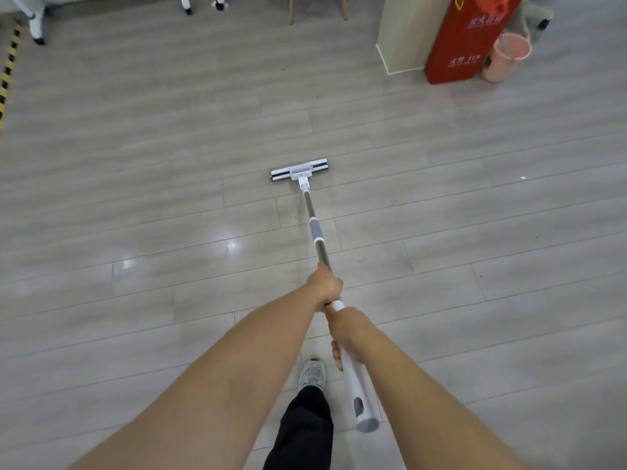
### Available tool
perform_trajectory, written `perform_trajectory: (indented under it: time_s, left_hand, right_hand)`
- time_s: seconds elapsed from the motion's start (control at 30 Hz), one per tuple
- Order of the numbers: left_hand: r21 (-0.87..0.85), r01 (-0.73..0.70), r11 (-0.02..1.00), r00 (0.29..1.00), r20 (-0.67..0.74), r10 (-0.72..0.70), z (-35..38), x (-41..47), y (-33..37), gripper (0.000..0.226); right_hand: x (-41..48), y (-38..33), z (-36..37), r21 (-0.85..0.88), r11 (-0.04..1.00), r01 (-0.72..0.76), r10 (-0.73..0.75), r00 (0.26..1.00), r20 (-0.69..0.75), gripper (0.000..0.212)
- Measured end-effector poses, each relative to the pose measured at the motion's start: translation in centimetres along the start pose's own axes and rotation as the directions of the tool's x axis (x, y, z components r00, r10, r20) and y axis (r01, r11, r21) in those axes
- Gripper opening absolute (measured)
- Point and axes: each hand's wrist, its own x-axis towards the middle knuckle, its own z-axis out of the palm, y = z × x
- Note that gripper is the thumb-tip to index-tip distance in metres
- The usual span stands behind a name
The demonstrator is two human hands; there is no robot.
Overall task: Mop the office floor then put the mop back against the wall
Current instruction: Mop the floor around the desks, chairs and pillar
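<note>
A mop with a flat white and black head [299, 169] rests on the grey plank floor [135, 164] ahead of me. Its metal handle [315, 228] runs back toward me and ends in a white grip. My left hand [326, 284] is closed around the handle further down the shaft. My right hand [346, 329] grips the white upper part just behind it. Both arms stretch forward. A wet sheen shows on the floor left of the handle.
A red fire-equipment cabinet [464, 39] and a pink bucket [507, 56] stand at the back right beside a beige pillar [403, 32]. Caster legs [37, 28] and chair legs [317, 8] line the far edge. Yellow-black tape [8, 69] runs along the left. My shoe [311, 373] is below.
</note>
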Motion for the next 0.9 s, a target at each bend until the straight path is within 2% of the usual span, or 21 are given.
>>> perform_trajectory:
  time_s: [0.1, 0.17, 0.27, 0.37, 0.47, 0.6, 0.63, 0.77, 0.9]
  left_hand:
    - [0.003, 0.016, 1.0, 1.0, 0.015, -0.016, 1.0, -0.4, -1.5, 0.069]
    - [0.025, 0.013, 1.0, 1.0, 0.006, -0.013, 1.9, -1.1, -2.7, 0.073]
    - [0.044, 0.011, 0.999, 1.0, -0.001, -0.011, 3.7, -2.9, -4.7, 0.069]
    - [0.079, 0.009, 0.997, 1.0, -0.01, -0.009, 7.1, -5.7, -8.0, 0.068]
    - [0.083, 0.004, 0.997, 1.0, -0.024, -0.002, 11.9, -10.0, -12.4, 0.07]
    - [0.051, -0.028, 0.998, 0.999, -0.021, 0.029, 19.5, -16.5, -19.4, 0.077]
    - [0.053, -0.041, 0.998, 0.999, -0.02, 0.042, 21.3, -18.7, -21.1, 0.076]
    - [0.067, -0.02, 0.998, 0.999, -0.025, 0.021, 28.0, -27.0, -28.3, 0.065]
    - [0.023, 0.004, 1.0, 1.0, 0.027, -0.005, 32.6, -32.9, -33.5, 0.073]
  right_hand:
    - [0.2, 1.5, 0.9, -0.035, 0.999, 0.001, -0.002, 1.0, -0.031, 0.048]
    - [0.3, 3.4, 1.5, -0.049, 0.997, 0.054, -0.056, 0.997, -0.047, 0.05]
    - [0.2, 6.5, 2.5, -0.06, 0.995, 0.079, -0.081, 0.996, -0.04, 0.051]
    - [-0.5, 11.4, 3.4, -0.08, 0.996, 0.025, -0.026, 1.0, -0.011, 0.05]
    - [-1.3, 18.9, 4.8, -0.072, 0.997, 0.025, -0.022, 0.999, 0.043, 0.036]
    - [-2.6, 31.0, 6.9, -0.091, 0.995, 0.042, -0.041, 0.999, 0.01, 0.043]
    - [-3.3, 34.2, 7.6, -0.126, 0.988, 0.084, -0.082, 0.996, 0.021, 0.043]
    - [-6.4, 46.6, 10.1, 0.009, 0.971, 0.237, -0.236, 0.961, 0.144, 0.043]
    - [-9.9, 55.2, 11.9, 0.003, 0.973, 0.229, -0.227, 0.963, 0.148, 0.046]
